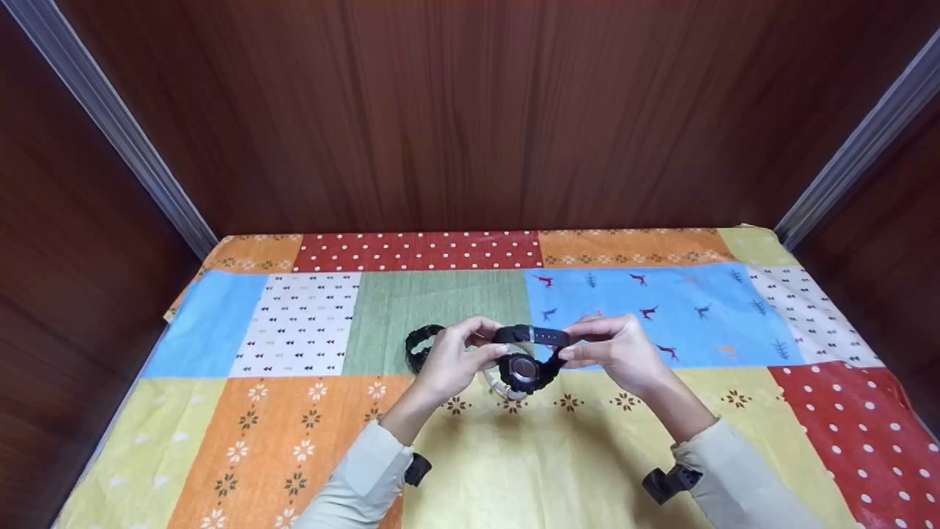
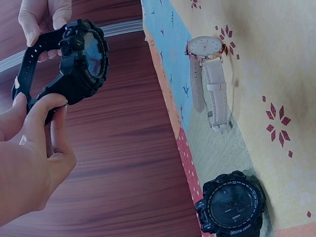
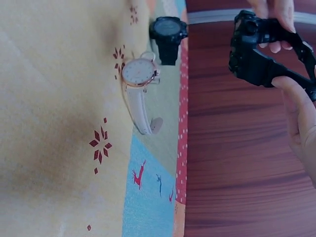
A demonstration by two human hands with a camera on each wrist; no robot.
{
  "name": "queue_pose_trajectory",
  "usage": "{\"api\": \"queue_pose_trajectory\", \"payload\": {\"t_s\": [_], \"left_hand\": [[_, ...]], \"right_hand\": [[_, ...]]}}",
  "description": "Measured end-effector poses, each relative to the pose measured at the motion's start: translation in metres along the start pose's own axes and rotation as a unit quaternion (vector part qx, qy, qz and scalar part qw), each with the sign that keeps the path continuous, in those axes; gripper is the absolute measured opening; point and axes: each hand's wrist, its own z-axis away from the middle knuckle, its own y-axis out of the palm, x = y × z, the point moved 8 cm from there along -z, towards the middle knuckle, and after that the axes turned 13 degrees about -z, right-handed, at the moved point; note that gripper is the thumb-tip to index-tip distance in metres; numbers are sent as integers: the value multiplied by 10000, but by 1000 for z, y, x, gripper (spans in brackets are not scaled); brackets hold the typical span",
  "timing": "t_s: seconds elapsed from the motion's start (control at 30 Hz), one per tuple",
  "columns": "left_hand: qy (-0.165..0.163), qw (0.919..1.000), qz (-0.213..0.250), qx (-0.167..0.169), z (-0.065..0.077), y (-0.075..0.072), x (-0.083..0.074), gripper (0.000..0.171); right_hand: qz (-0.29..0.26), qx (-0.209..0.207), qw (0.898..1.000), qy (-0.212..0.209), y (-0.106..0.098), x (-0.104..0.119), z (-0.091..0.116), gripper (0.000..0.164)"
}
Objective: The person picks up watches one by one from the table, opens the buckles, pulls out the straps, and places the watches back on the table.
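Observation:
A black sport watch (image 1: 523,369) with a round dial and a buckled strap is raised over the cloth between both hands. My left hand (image 1: 454,360) pinches one side of its strap; my right hand (image 1: 623,354) pinches the other. In the left wrist view the strap forms a closed loop, and the watch face (image 2: 94,55) is turned toward the table. Below lies a watch with a white strap (image 2: 215,91) and a rose-gold rim. Another black sport watch (image 2: 232,205) rests on the cloth, left of the white one in the head view.
A patchwork tablecloth (image 1: 543,470) covers the table. Behind it stands a dark wood-grain panel (image 1: 440,117), with similar panels at both sides and grey metal strips (image 1: 125,117) at the corners. Black wrist devices (image 1: 668,483) are strapped over the light sleeves.

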Motion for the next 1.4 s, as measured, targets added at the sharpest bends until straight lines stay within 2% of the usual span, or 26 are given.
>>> {"api": "queue_pose_trajectory", "payload": {"t_s": [0.17,0.5,0.63,0.73,0.83,1.0,1.4], "left_hand": [[-63,10000,71,14,0,0,0,20],[-331,9982,497,59,0,1,6,22],[-703,9894,1268,79,2,-2,14,24],[-767,9821,1721,24,3,-4,16,24],[-616,9838,1684,-7,3,-3,14,25],[-613,9828,1743,-17,2,-4,13,25],[-746,9824,1714,43,2,-1,18,26]], "right_hand": [[-180,126,9997,-127,1,2,0,22],[-428,334,9979,-351,0,4,1,23],[-946,344,9935,-523,-7,11,4,30],[-1276,281,9891,-674,-12,17,5,34],[-1257,174,9898,-650,-13,18,4,34],[-1192,83,9915,-518,-15,16,3,33],[-991,414,9942,-109,-8,9,1,27]]}}
